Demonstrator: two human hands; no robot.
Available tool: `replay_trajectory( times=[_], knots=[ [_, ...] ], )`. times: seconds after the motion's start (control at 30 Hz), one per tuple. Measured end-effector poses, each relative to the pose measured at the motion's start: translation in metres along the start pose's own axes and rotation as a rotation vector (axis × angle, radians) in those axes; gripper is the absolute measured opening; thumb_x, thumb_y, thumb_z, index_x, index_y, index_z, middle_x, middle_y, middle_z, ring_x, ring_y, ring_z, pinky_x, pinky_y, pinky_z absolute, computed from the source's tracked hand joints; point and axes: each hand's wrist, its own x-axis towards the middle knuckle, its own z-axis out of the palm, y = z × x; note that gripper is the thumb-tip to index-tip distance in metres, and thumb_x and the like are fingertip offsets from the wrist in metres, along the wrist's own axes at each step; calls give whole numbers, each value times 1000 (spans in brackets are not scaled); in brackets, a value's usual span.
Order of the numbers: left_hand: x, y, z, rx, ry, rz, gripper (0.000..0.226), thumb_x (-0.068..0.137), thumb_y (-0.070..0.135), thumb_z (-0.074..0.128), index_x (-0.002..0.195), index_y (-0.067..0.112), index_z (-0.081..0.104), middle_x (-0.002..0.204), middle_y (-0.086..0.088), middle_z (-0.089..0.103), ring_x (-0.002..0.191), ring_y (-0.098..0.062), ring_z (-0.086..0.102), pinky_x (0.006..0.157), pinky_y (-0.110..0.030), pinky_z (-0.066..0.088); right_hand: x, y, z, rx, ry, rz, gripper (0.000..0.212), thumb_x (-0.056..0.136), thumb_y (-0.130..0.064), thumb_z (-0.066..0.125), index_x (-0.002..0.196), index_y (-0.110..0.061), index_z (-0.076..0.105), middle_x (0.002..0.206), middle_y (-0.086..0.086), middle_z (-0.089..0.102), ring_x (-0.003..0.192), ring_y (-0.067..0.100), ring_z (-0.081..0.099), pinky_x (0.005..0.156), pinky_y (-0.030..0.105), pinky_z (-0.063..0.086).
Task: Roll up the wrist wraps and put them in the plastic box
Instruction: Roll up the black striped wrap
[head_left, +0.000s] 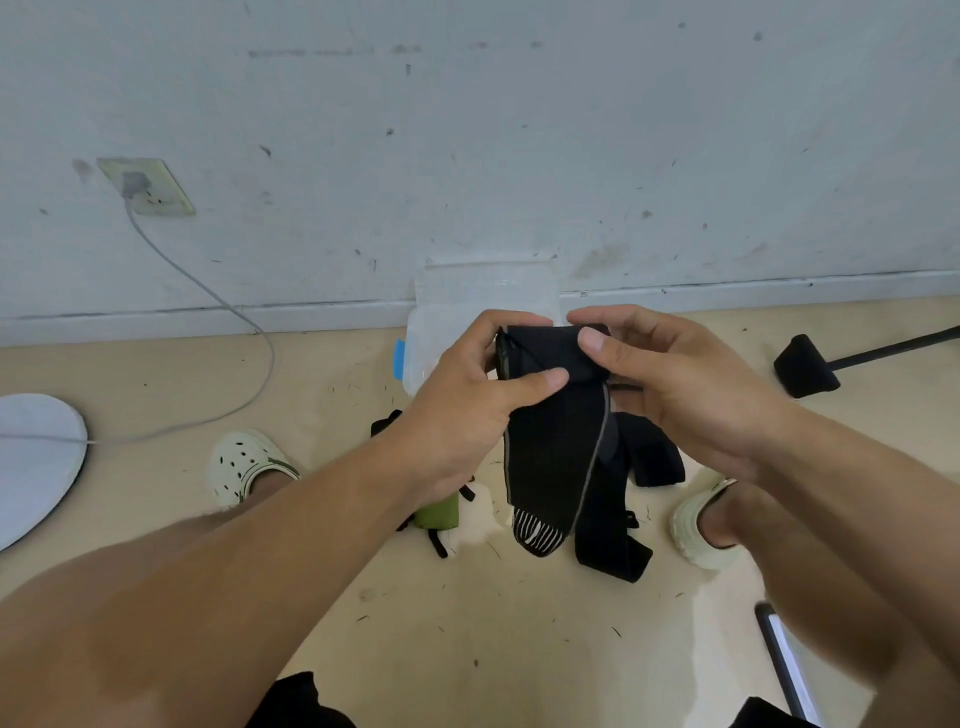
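So I've got the black wrist wrap (553, 415) up in front of me with both hands, holding it over the floor (519, 623) rather than laying it flat, since the loose tail hanging down under its own weight should make it easier to keep the roll tight. My left hand (467, 410) has its grip pinching the top end, thumb pressed across the front and fingers curled behind, and my right hand (685, 379) pinches the other top corner the same way, thumb on the front face. Looks like I'm just starting the first turn, top edge only barely folded over. The wrap itself is a wide black elastic band with a thin grey edge running down it and a black-and-white striped bit at the bottom end. More black straps (649, 457) are on the floor right under it; can't tell exactly how many. There's an olive green piece (439, 512) by my left wrist too. The clear plastic box (483, 296) sits against the wall just behind my hands, lid up, close enough to drop the roll straight in.
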Motion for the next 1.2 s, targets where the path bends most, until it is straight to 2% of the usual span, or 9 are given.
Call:
replay_trajectory(
  times=[0.17, 0.4, 0.5, 0.63, 0.73, 0.9, 1.0, 1.13, 1.2],
  knots=[
    [0, -4, -2, 2, -2, 1, 45, 81, 10, 83, 121, 27, 69, 124, -12, 68, 120, -30, 68, 98, -41, 59, 0, 1, 1, 4, 22, -1, 45, 75, -31, 78, 117, -15, 74, 110, 21, 73, 98, 29, 74, 97, 46, 60],
    [-3, 0, 2, 47, -75, -74, 54, 82, 41, 80, 130, 20, 68, 125, -4, 75, 121, -24, 70, 110, -51, 51, -3, -1, -1, 20, 14, -91, 49, 71, -21, 80, 119, -16, 73, 86, -14, 71, 87, 18, 74, 95, 45, 61],
    [-3, 2, 3, 19, -82, -108, 56, 84, 48, 72, 132, 19, 67, 125, -8, 75, 121, -27, 70, 108, -54, 52, -6, -2, 0, -130, 42, -179, 40, 78, -8, 83, 115, -19, 72, 91, -11, 76, 86, 13, 73, 84, 32, 63],
    [-3, 0, 0, 59, -41, -109, 52, 89, 50, 72, 133, 21, 66, 124, -8, 75, 119, -29, 71, 105, -56, 54, -8, 0, 0, -294, 63, -244, 40, 80, -4, 85, 113, -24, 74, 104, -3, 78, 100, 11, 73, 84, 24, 59],
    [-1, -4, 1, 75, -11, -66, 53, 86, 43, 74, 134, 22, 63, 126, -5, 74, 120, -27, 70, 105, -54, 54, -9, -5, 0, -245, 44, -191, 41, 82, -18, 83, 121, -28, 73, 114, -7, 76, 99, 2, 73, 84, 16, 58],
    [2, -5, -1, 50, 27, 1, 49, 80, 32, 80, 124, 23, 61, 126, -10, 68, 121, -29, 67, 104, -53, 56, -10, -1, 4, -90, -41, -82, 32, 95, -27, 67, 125, -19, 73, 115, 1, 79, 107, 21, 75, 101, 41, 57],
    [0, -9, 1, 52, 16, -22, 47, 80, 36, 79, 122, 25, 62, 125, -9, 69, 120, -29, 68, 102, -54, 57, -13, 9, 10, -184, -16, -108, 29, 106, -33, 53, 125, -24, 73, 114, -3, 79, 110, 16, 74, 104, 43, 55],
    [-5, -17, 1, 97, 23, -64, 45, 80, 42, 77, 120, 27, 63, 121, -6, 71, 118, -27, 69, 102, -56, 56, -15, 19, 14, -435, -64, -80, 53, 99, -68, 42, 138, -38, 62, 131, -16, 70, 128, 7, 63, 113, 44, 46],
    [-7, -17, -1, 100, 15, -90, 48, 81, 44, 76, 123, 24, 62, 123, -8, 71, 119, -27, 69, 100, -56, 57, -15, 19, 13, -402, -80, -87, 39, 105, -55, 46, 131, -35, 66, 119, -14, 75, 116, 9, 69, 106, 42, 52]
  ],
)
